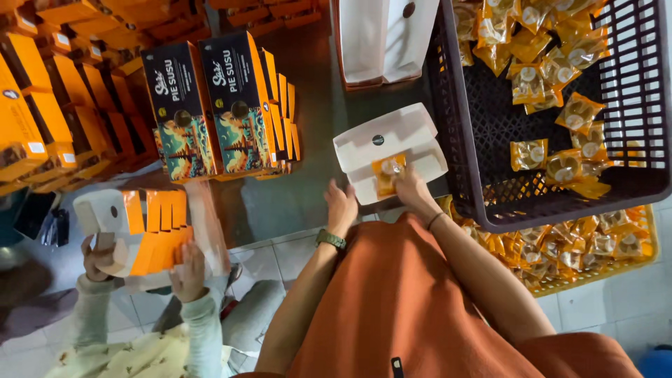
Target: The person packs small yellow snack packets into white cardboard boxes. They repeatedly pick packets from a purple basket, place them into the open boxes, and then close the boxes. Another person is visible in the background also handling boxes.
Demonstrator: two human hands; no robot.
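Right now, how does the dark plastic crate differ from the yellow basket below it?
The dark plastic crate is black-purple and sits on top, while the yellow plastic basket lies beneath it, mostly covered. The dark crate shows bare mesh floor between scattered orange snack packets; the visible part of the yellow basket is packed full. Both are slotted plastic and hold the same orange packets.

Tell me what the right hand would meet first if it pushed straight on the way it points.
The right hand already touches an orange snack packet in the white tray box; that packet comes first.
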